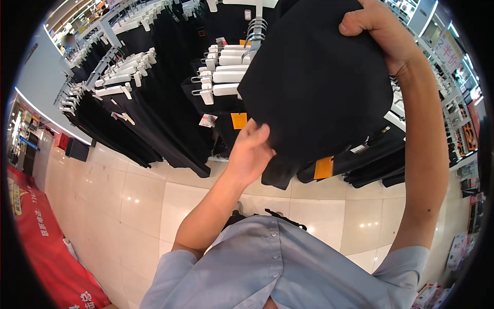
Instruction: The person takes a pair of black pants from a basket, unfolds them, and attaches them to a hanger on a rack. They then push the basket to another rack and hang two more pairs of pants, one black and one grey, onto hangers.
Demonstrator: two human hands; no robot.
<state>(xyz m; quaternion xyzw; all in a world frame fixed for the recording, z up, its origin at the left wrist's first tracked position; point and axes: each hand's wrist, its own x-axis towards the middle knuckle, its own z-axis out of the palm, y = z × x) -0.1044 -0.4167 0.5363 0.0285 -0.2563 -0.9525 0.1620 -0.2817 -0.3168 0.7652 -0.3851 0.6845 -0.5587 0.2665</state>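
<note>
A pair of black trousers (319,82), bunched or folded so that its full shape does not show, is held up in front of me. My right hand (378,31) grips its upper right edge, thumb on the near side and fingers behind the cloth. At the lower left edge, my left hand (252,152) has its thumb and curled fingers against the fabric, partly hidden by it. An orange tag (239,121) hangs beside my left hand, near a white printed label (208,120). Another orange tag (323,168) shows beneath the held cloth.
White clip hangers (226,77) with black trousers crowd the rack right behind the held cloth. More hanging trousers (170,118) fill a rack to the left. Pale glossy tiles (139,206) cover the floor. A red printed cloth (46,247) lies at the lower left.
</note>
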